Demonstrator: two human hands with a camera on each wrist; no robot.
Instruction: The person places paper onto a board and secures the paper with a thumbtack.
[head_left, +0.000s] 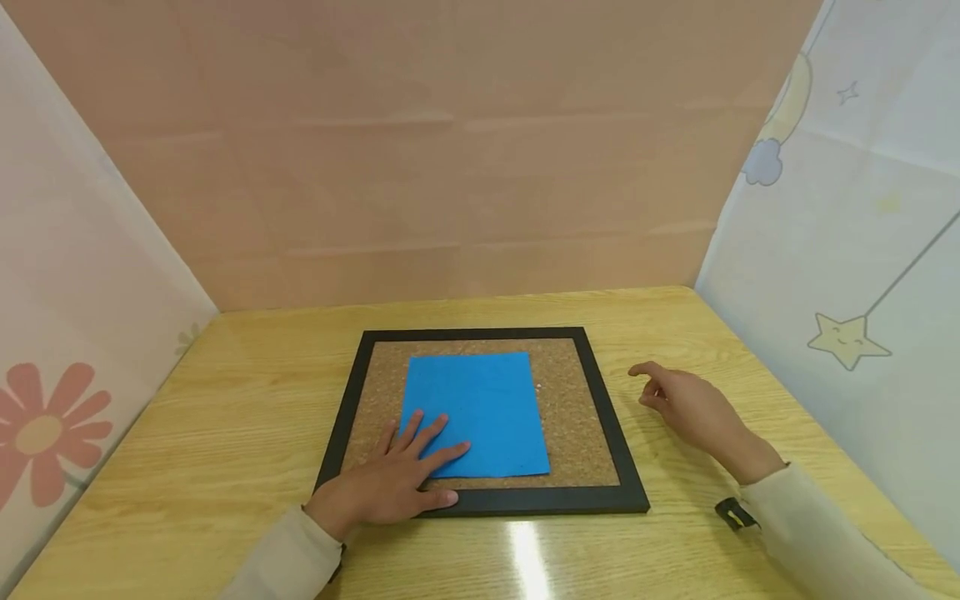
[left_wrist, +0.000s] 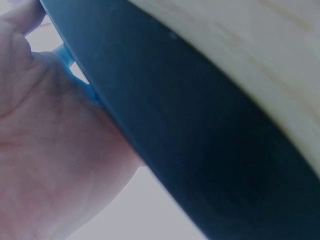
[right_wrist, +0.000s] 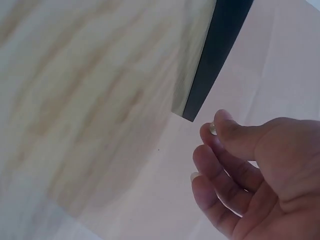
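My left hand (head_left: 393,483) lies with fingers spread over the lower left corner of a blue sheet (head_left: 483,408), its thumb on the black frame. The sheet rests flat on a cork board (head_left: 573,417). Up close in the left wrist view, the palm (left_wrist: 55,150) is beside the frame's dark edge (left_wrist: 165,115). Right of the board, my right hand (head_left: 693,412) hovers above the table, pointing left. In the right wrist view, thumb and index finger of this hand (right_wrist: 250,170) pinch a tiny round whitish thing (right_wrist: 213,128); its kind cannot be told.
A black frame (head_left: 483,500) borders the cork board. Tiny white specks (head_left: 538,386) show on the cork, just right of the sheet. The wooden table (head_left: 247,400) ends at a brown back wall (head_left: 465,208). Printed side walls (head_left: 885,267) stand left and right.
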